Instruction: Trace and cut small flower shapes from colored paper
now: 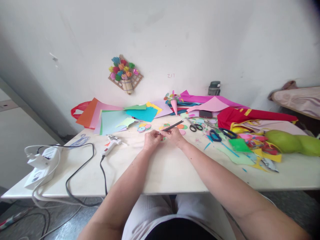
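Over the middle of the table, my right hand (pixel 175 136) is closed on a slim black pen (pixel 176 125), which slants up to the right. Close beside it, my left hand (pixel 152 138) is pinched at the pen's lower end. What its fingertips hold there is too small to make out. Coloured paper circles (pixel 180 126) lie just beyond my hands, partly hidden by them. Another little group of paper discs (pixel 144 127) rests to the left. Black-handled scissors (pixel 195 127) lie to the right of the pen.
A glue gun (pixel 111 146) and its cord lie on the left, near a power strip (pixel 42 166). Coloured sheets (pixel 113 120) line the back. Blue-handled scissors (pixel 215 135), paper scraps (pixel 260 146) and a green bag (pixel 287 141) cover the right. A dark bottle (pixel 214 88) stands behind.
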`<control>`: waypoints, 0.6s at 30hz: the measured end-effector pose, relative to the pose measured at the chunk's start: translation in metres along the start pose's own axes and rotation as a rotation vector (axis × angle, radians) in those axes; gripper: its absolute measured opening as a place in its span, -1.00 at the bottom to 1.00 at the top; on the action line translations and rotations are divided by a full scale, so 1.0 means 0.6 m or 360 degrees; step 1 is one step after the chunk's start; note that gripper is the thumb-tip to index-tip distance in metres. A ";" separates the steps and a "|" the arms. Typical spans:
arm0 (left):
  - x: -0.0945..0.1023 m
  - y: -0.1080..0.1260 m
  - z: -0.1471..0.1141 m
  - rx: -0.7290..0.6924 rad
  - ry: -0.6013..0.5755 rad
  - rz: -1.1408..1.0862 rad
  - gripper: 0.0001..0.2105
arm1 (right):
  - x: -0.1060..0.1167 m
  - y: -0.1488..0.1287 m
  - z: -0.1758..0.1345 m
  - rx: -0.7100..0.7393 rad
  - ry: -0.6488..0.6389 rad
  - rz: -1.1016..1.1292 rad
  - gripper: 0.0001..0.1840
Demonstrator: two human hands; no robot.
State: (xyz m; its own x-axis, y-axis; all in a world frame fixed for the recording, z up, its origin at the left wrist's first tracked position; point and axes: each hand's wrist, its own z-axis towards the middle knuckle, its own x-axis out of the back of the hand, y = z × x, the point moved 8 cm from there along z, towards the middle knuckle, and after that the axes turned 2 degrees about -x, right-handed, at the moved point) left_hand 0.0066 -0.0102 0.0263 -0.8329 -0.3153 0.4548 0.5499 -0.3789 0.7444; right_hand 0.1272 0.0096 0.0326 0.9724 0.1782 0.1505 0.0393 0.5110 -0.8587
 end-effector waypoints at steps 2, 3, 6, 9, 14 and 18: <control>0.000 0.000 0.000 0.0012 0.0002 0.0009 -0.88 | 0.001 0.000 0.000 -0.0004 0.0009 -0.0001 -0.79; 0.000 0.000 0.000 0.0013 0.0004 0.0014 -0.89 | 0.001 -0.001 0.000 -0.0007 0.0012 -0.0002 -0.79; 0.000 0.000 0.000 0.0013 0.0001 0.0002 -0.88 | 0.001 -0.003 -0.001 -0.0012 0.0017 0.0000 -0.78; 0.001 0.003 -0.001 0.0013 0.0003 -0.0003 -0.87 | 0.000 -0.004 -0.002 -0.0019 0.0013 0.0022 -0.78; 0.005 0.009 -0.001 0.0010 0.0030 0.0041 -0.88 | 0.000 -0.002 -0.001 -0.0027 0.0013 0.0035 -0.77; 0.004 0.008 -0.002 0.0026 0.0025 0.0025 -0.87 | 0.002 -0.002 -0.001 -0.0066 0.0025 0.0033 -0.77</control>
State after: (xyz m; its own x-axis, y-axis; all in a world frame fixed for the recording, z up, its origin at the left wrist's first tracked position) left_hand 0.0073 -0.0138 0.0303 -0.8229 -0.3349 0.4590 0.5619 -0.3598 0.7449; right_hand 0.1282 0.0085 0.0334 0.9766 0.1752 0.1250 0.0281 0.4720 -0.8811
